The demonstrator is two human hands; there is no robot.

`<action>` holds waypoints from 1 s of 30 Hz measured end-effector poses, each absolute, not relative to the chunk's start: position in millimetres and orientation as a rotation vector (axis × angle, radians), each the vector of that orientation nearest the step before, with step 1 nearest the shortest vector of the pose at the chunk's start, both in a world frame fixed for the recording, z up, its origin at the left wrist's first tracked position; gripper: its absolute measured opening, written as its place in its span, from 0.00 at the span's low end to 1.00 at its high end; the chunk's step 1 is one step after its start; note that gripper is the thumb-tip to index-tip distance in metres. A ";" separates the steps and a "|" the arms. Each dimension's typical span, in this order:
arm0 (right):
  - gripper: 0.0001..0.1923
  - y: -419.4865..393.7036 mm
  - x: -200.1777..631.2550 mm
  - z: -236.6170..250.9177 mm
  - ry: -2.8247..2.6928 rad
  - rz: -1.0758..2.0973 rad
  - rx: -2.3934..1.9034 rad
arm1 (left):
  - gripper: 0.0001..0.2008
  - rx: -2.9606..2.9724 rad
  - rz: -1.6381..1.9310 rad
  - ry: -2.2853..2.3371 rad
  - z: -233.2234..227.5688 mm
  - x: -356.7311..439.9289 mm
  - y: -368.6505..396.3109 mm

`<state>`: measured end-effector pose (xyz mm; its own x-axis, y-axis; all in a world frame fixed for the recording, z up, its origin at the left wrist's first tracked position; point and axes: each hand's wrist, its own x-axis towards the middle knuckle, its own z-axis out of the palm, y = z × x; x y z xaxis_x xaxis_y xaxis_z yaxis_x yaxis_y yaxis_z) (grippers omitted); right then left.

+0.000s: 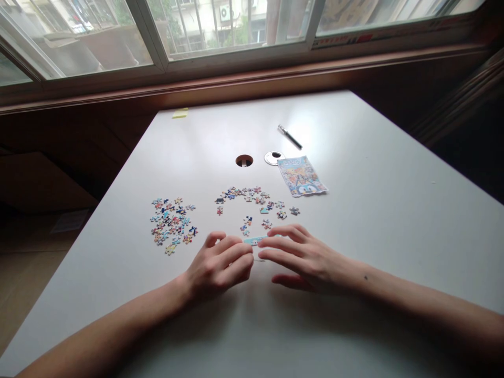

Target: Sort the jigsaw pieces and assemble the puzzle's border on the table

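A light-blue strip of jigsaw puzzle (pixel 255 241) lies on the white table (pixel 129 283) between my hands, partly covered by them. My left hand (pixel 222 262) is closed at the strip's left end, its fingers curled down and pressed together. What its fingertips hold, if anything, is hidden. Over the strip's right end my right hand (pixel 297 254) is open, with fingers spread and thumb apart. Just beyond the strip are a few loose puzzle pieces (pixel 245 227) and a single puzzle piece (pixel 266 224).
A heap of puzzle pieces (pixel 171 220) spreads at the left. More pieces (pixel 252 194) form an arc beyond my hands. Farther back lie a printed picture sheet (pixel 302 176), a round cover (pixel 271 158), a pen (pixel 290 137) and a table hole (pixel 244 160). Windows stand behind.
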<state>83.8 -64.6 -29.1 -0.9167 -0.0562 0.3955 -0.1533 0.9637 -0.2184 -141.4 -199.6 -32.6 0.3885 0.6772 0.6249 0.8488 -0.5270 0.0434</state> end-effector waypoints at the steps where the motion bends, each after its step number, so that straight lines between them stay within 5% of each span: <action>1: 0.18 -68.0 83.2 -27.5 -2.684 0.393 0.181 | 0.04 -2.373 -0.865 -1.311 -32.3 -139.8 -200.8; 4: 0.06 -79.3 80.6 -26.1 -2.649 0.488 0.243 | 0.03 -2.422 -0.850 -1.219 -30.9 -136.4 -203.9; 10: 0.08 -80.1 78.2 -25.1 -2.562 0.611 0.170 | 0.06 -2.423 -0.883 -1.252 -32.0 -136.2 -203.5; 16: 0.09 -32.8 95.8 3.1 -2.825 0.342 -0.201 | 0.07 -2.370 -0.838 -1.530 -25.4 -152.1 -188.2; 30: 0.11 -14.0 117.5 9.6 -3.052 0.106 -0.388 | 0.09 -2.527 -0.346 -1.755 -3.7 -144.7 -40.2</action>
<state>117.5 -14.0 9.6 -0.9663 0.2518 0.0538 0.2475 0.9659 -0.0762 -144.7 -40.2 -3.7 0.3328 0.9197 0.2084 0.9300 -0.3567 0.0891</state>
